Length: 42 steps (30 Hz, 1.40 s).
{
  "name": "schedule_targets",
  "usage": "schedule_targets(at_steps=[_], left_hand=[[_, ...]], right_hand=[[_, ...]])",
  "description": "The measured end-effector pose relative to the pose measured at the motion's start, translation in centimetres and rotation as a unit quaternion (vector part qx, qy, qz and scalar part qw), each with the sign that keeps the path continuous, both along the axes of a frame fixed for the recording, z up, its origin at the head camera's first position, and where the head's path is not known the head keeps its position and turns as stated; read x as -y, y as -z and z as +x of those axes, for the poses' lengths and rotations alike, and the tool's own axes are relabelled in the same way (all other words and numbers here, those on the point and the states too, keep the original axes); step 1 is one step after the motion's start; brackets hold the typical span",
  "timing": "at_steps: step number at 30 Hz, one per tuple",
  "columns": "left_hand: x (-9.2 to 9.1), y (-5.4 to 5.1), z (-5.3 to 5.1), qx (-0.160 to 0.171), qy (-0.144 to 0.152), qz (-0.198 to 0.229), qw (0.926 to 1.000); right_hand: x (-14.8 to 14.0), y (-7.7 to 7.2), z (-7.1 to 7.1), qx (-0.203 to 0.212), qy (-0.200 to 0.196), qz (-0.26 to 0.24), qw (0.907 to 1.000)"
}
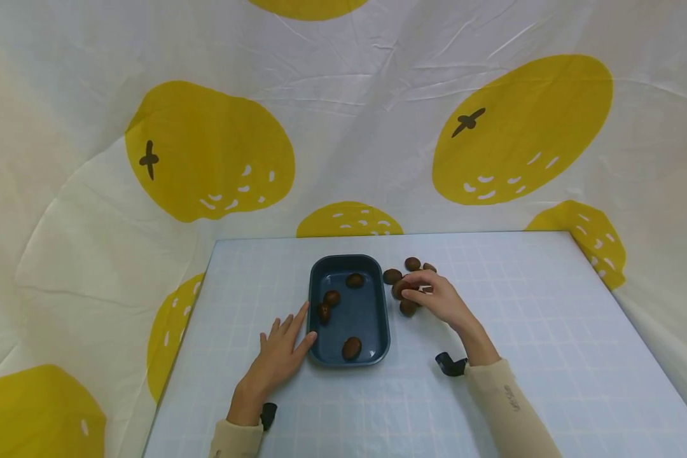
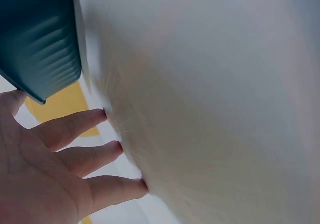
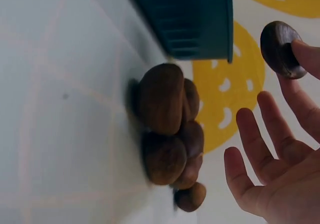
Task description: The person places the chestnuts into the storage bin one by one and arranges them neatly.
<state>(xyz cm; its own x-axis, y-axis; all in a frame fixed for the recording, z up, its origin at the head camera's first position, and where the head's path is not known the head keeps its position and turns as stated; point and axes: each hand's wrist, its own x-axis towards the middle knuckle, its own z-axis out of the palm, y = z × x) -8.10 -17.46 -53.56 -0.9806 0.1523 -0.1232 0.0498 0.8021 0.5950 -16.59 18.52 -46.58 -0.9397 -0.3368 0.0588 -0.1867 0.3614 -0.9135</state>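
Observation:
A dark blue rectangular tray (image 1: 371, 318) holds several brown chestnuts (image 1: 352, 348), spread out on its floor. My left hand (image 1: 278, 355) lies at the tray's left side with its fingers spread; the forefinger and thumb touch the tray wall. The other left fingertips (image 2: 114, 146) rest on the tabletop. Between thumb and forefinger my right hand (image 1: 443, 302) pinches one chestnut (image 3: 276, 47), held above the table to the right of the tray. Its remaining fingers are extended. Beneath and around that hand sits a loose pile of chestnuts (image 3: 162, 99).
The table (image 1: 435, 413) has a pale, faintly gridded cover. Behind it hangs a white cloth (image 1: 366, 140) printed with yellow fruit. Dark wrist-worn pieces (image 1: 451, 364) show by both sleeves. The pile stands close to the tray's right wall.

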Motion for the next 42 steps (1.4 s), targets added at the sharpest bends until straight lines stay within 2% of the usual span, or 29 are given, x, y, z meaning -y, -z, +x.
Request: schedule_targets(at_steps=[3, 7, 9, 22, 27, 33, 42], left_hand=[[0.0, 0.0, 0.0, -0.001, 0.000, 0.002, 1.0000], [0.0, -0.1, 0.1, -0.001, 0.000, 0.004, 1.0000], [0.0, 0.0, 0.1, 0.000, 0.000, 0.002, 1.0000], [0.1, 0.2, 0.1, -0.002, -0.002, 0.002, 1.0000], [0.0, 0.0, 0.2, 0.000, -0.002, 0.001, 1.0000], [-0.1, 0.0, 0.1, 0.005, -0.004, -0.002, 1.0000], [0.1, 0.4, 0.0, 0.009, -0.003, -0.001, 1.0000]], right_hand=[[0.5, 0.2, -0.4, -0.005, -0.010, -0.011, 0.9999], [1.1, 1.5, -1.5, -0.007, -0.027, -0.045, 0.9986], [1.5, 1.7, -1.8, -0.006, -0.033, -0.057, 0.9978], [5.6, 0.0, -2.3, -0.023, -0.021, -0.036, 0.9989], [6.9, -0.2, -2.5, -0.028, -0.030, -0.021, 0.9989], [8.1, -0.4, -2.5, -0.016, -0.044, -0.029, 0.9985], [9.1, 0.1, -2.8, 0.002, -0.054, -0.030, 0.9981]])
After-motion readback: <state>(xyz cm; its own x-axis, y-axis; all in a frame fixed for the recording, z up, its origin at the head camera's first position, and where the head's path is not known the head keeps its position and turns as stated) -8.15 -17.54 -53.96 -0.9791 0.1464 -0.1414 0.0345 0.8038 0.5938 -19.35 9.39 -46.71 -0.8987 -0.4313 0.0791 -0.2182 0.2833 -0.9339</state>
